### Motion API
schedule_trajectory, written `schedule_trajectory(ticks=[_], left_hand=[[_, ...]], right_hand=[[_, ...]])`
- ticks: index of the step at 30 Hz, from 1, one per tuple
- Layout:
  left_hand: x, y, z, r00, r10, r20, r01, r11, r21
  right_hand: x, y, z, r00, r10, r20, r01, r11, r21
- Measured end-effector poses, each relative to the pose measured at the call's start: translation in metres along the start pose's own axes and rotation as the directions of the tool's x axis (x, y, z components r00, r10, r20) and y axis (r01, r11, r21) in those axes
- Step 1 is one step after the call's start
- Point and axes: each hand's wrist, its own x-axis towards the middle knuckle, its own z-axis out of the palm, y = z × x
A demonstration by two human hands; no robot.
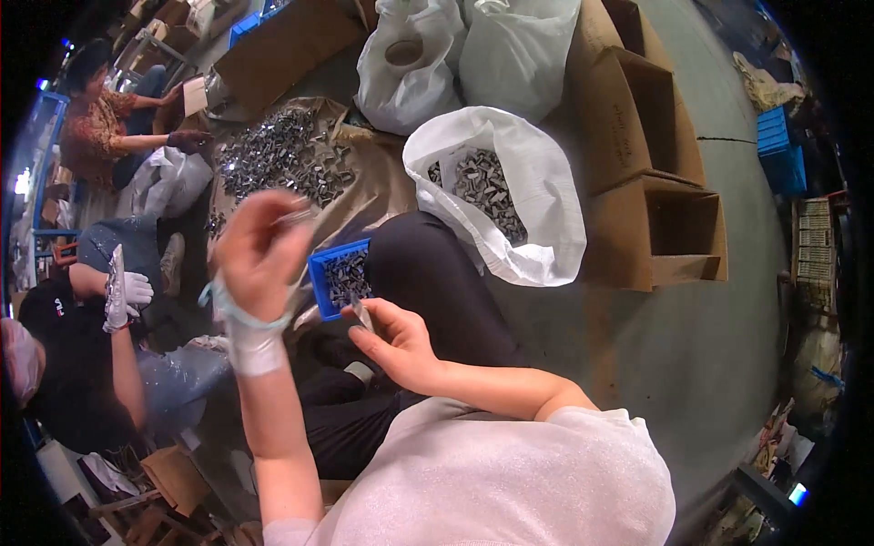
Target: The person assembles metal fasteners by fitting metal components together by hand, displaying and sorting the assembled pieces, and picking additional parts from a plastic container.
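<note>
The right hand (401, 346) pinches a small grey metal piece (362, 315) between thumb and fingers, just beside the near right corner of the blue bin (320, 289), which carries many loose pieces (345, 278). The left hand (259, 250) is raised on the far side of the bin from the body's right, its fingers curled inward; it is blurred, and though a pale glint shows at its fingertips, I cannot tell whether it grips anything.

Beyond the bin, a heap (287, 155) of similar pieces spreads over a brown sheet (378, 182). The bin sits close by the person's knee (419, 264), and an open white sack (557, 205) on the other side of that knee holds more.

For good handling, I judge a light pinch on the piece's edges best, leaving its faces open to view and to the other hand. Keeping both hands low and near the bin would shorten each reach, and a slipped piece would land among the others. The metal looks hard and perhaps sharp-edged, so bare fingertips do well not to squeeze or slide along it.
</note>
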Motion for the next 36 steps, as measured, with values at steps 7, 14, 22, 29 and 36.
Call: schedule_trajectory(ticks=[7, 14, 22, 29, 36], left_hand=[[0.022, -0.007, 0.044, 0.987, 0.16, 0.019, -0.161, 0.977, 0.137], [-0.093, -0.099, -0.031, 0.78, -0.598, -0.185, 0.293, 0.609, -0.737], [-0.198, -0.149, 0.004, 0.57, -0.82, -0.055, 0.268, 0.249, -0.931], [-0.228, -0.164, 0.013, 0.541, -0.832, -0.121, 0.257, 0.301, -0.918], [-0.249, -0.241, 0.032, 0.449, -0.887, -0.107, 0.195, 0.214, -0.957]], right_hand=[[-0.019, -0.006, -0.015, 0.993, 0.111, -0.045, -0.112, 0.994, -0.013], [-0.011, 0.015, -0.006, 0.994, 0.104, 0.043, -0.099, 0.989, -0.106], [-0.015, 0.05, 0.016, 0.929, 0.249, 0.273, -0.033, 0.792, -0.61], [-0.043, 0.089, 0.02, 0.849, 0.428, 0.31, -0.128, 0.735, -0.666], [-0.038, 0.14, 0.005, 0.835, 0.496, 0.237, -0.054, 0.502, -0.863]])
